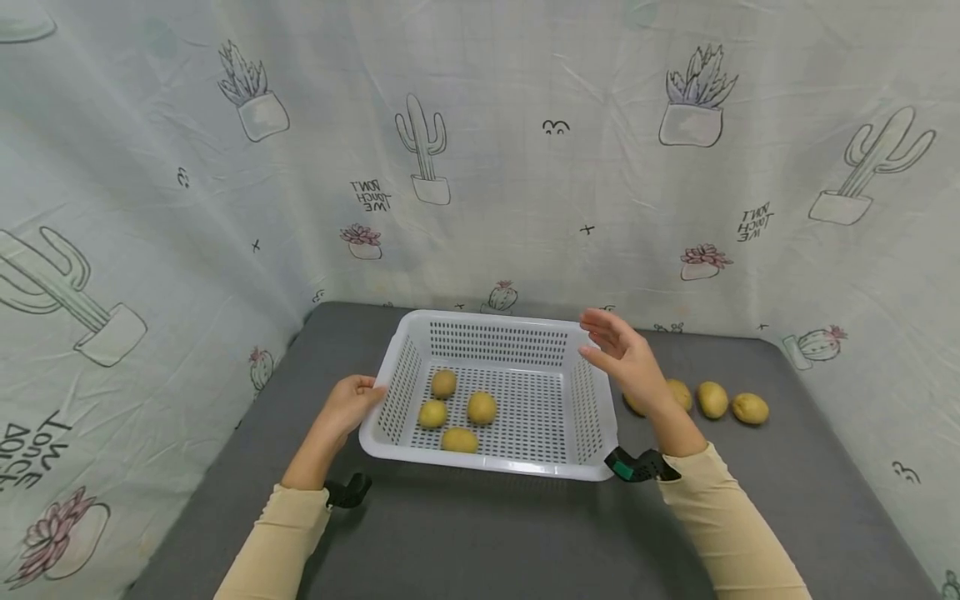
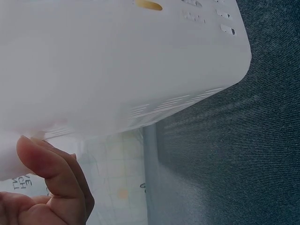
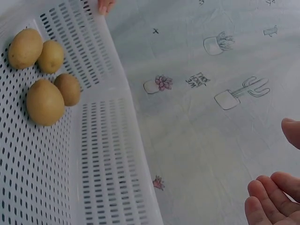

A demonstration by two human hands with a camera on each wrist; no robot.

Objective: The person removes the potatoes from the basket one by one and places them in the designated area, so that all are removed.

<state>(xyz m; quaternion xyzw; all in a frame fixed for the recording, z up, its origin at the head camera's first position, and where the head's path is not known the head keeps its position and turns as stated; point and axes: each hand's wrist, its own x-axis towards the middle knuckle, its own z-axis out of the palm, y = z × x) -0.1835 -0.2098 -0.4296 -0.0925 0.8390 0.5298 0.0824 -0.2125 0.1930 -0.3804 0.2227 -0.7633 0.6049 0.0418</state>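
Note:
A white perforated plastic basket is over the grey table, with several yellow-brown potatoes in its left half. My left hand grips the basket's left rim, thumb and fingers pinching the edge. In the left wrist view, that hand is beside the basket's pale outer wall. By the far right corner of the basket, my right hand is raised with fingers extended and holds nothing. The right wrist view has its fingers apart from the basket rim.
Several more potatoes lie on the table to the right of the basket, one partly hidden behind my right wrist. A pale curtain printed with cacti stands at the back and sides of the table.

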